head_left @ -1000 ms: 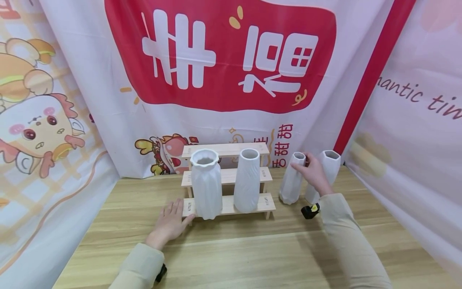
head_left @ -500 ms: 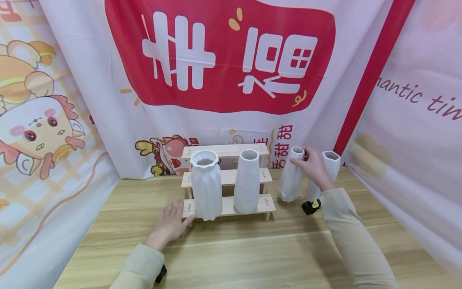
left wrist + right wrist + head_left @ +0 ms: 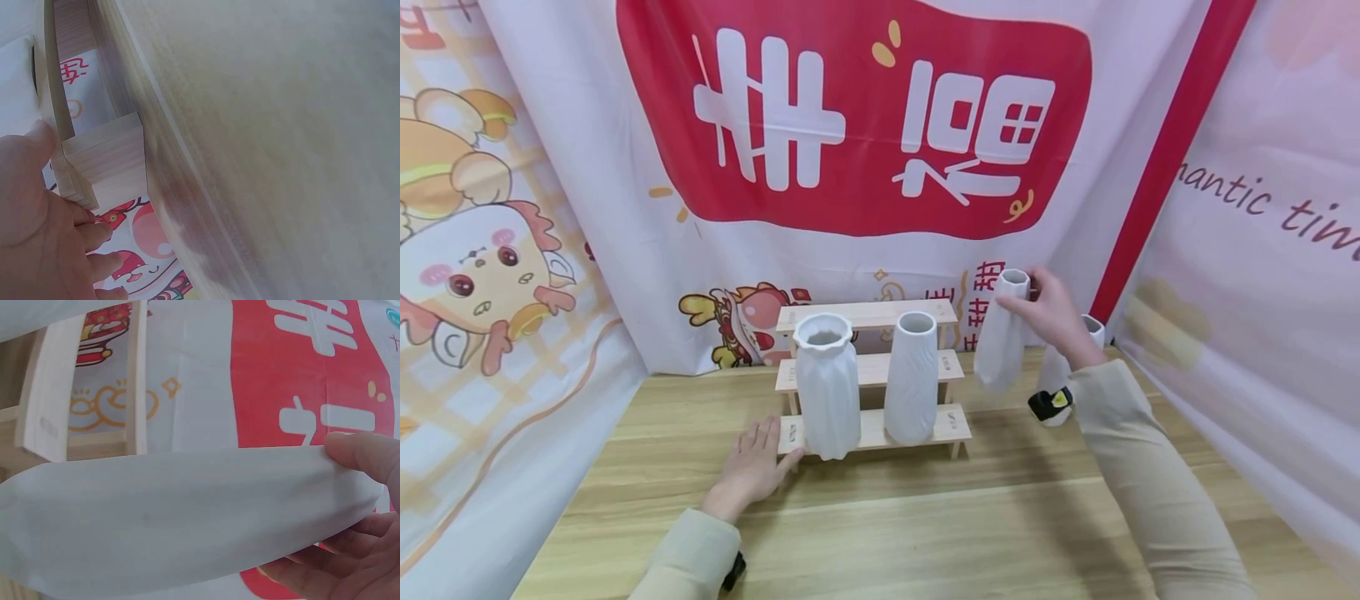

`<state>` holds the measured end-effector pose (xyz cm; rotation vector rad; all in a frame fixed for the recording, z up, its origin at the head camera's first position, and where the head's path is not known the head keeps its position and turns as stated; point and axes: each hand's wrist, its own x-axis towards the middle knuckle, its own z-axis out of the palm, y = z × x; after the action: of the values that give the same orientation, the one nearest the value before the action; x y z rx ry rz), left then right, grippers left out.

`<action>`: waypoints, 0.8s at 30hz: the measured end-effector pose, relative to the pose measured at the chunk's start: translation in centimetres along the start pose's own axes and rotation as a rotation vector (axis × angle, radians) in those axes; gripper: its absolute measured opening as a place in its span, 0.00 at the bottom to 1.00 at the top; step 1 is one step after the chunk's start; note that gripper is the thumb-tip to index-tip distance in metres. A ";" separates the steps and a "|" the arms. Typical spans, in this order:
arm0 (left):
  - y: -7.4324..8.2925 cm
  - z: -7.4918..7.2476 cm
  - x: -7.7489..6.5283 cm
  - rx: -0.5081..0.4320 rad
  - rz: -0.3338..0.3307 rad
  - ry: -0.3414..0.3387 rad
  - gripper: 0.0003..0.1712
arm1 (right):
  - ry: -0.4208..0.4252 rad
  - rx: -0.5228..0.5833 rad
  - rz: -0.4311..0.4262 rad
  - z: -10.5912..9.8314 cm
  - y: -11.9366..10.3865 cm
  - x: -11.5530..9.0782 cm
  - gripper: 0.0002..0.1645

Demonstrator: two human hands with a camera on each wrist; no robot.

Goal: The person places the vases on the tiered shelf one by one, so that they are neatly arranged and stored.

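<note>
In the head view, my right hand (image 3: 1048, 304) holds a slim white faceted vase (image 3: 997, 350) by its narrow neck, upright and raised off the table. The right wrist view shows the thumb on one side of this vase (image 3: 175, 519) and the fingers on the other. My left hand (image 3: 748, 462) rests at the left end of the lowest step of a three-tier wooden stand (image 3: 872, 427), fingers extended and thumb at its front edge. On that step stand a white vase with a scalloped rim (image 3: 829, 392) and a white tapered vase (image 3: 913, 383).
Another white vase (image 3: 1052, 367) stands on the table at the right, partly hidden behind my right wrist. The stand's middle step (image 3: 872, 369) and top step (image 3: 865, 315) rise behind the two vases. A printed cloth (image 3: 880, 208) hangs behind the table (image 3: 880, 533).
My right hand has lifted the slim faceted vase from the table, raising it and drawing it slightly left. The left hand and the two vases on the stand have stayed put.
</note>
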<state>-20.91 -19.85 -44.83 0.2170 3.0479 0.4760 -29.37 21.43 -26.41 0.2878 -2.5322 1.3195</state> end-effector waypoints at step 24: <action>-0.2 0.3 0.2 -0.016 -0.006 -0.004 0.44 | -0.055 0.033 -0.062 1.1 -6.1 1.7 0.35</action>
<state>-21.09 -19.95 -45.15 0.2073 3.0392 0.4985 -29.31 16.99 -21.81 0.4117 -2.5268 1.3489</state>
